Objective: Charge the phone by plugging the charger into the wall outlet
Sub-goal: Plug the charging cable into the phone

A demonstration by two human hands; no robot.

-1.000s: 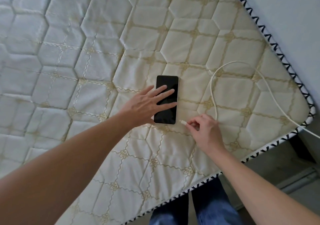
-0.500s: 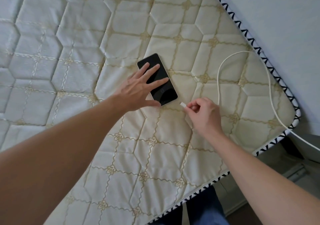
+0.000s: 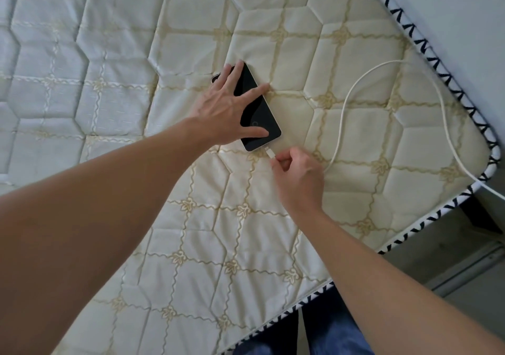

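A black phone point(image 3: 257, 117) lies screen up on the quilted mattress point(image 3: 136, 81), turned diagonally. My left hand point(image 3: 224, 108) rests flat on it with fingers spread, pressing it down. My right hand point(image 3: 297, 174) pinches the white plug point(image 3: 269, 153) of the charger cable between thumb and fingers. The plug tip sits at the phone's bottom edge, touching or nearly touching the port. The white cable point(image 3: 344, 108) loops over the mattress to the right and drops off the corner point(image 3: 492, 192). No wall outlet is in view.
The mattress edge has black-and-white zigzag piping point(image 3: 426, 43) along the right and near sides. A pale wall point(image 3: 464, 5) stands at the upper right. Grey floor and a dark bed leg point(image 3: 478, 218) show at the lower right. My legs in blue jeans point(image 3: 328, 335) are below.
My left hand has slid further over the phone and turned it more diagonal. My right hand has brought the plug from a short gap up to the phone's bottom edge.
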